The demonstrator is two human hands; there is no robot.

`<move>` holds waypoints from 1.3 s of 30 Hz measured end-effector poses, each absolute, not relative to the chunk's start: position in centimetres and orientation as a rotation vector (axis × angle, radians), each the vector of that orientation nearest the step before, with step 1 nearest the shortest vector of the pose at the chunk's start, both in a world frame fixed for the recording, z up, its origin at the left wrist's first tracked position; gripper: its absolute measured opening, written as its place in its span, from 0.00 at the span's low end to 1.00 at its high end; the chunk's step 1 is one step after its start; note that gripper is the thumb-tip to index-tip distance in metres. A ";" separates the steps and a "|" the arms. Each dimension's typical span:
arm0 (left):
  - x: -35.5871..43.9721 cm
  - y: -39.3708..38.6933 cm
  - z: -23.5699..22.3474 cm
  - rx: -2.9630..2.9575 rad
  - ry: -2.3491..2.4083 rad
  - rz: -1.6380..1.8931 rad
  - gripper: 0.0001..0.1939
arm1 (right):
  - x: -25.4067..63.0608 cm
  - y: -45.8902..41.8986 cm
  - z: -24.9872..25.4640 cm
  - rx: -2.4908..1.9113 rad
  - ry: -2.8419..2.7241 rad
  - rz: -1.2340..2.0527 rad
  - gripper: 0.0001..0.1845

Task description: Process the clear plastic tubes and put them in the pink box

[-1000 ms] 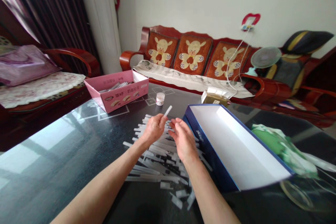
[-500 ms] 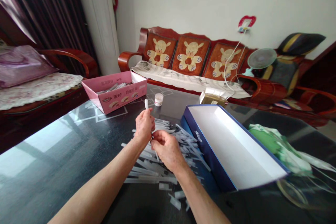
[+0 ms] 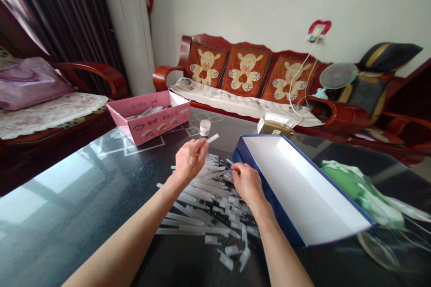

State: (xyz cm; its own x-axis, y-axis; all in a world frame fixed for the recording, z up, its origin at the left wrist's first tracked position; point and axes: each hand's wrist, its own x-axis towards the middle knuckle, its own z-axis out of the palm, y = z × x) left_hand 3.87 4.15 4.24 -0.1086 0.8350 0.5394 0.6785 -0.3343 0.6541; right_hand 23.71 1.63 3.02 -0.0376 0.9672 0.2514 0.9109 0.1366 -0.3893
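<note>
My left hand (image 3: 190, 160) is raised above a loose pile of translucent white plastic strips (image 3: 208, 202) and pinches one short strip (image 3: 213, 138) between thumb and fingers. My right hand (image 3: 247, 184) is lower, its fingertips resting on the right side of the pile. Whether those fingers hold a strip is hidden. Just right of that hand lies a long blue box (image 3: 296, 188) with a white inside, and no strips show in it. A few stray strips lie nearer me, at the pile's front edge.
All this is on a dark glass table (image 3: 84, 188). Beyond the pile stand a pink cardboard box (image 3: 148, 121) holding packets, a small white jar (image 3: 204, 128) and a tan packet (image 3: 274, 126). A green-and-white cloth (image 3: 360, 193) lies at right. A wooden sofa (image 3: 242, 71) stands behind.
My left hand has moved up and to the right, and its strip now tilts rightward instead of standing upright. My right hand has moved apart from it, rightward over the pile.
</note>
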 end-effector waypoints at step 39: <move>6.0 2.7 4.2 2.371 1.673 0.931 0.13 | 23.4 1.8 4.4 -1.386 -1.324 0.558 0.19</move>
State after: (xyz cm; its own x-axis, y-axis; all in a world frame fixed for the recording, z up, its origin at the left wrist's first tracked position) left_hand 5.99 2.66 4.19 0.2124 0.8810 0.4227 0.8235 -0.3943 0.4080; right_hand 23.38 1.79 4.44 0.2684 0.9051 0.3299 0.3955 0.2087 -0.8945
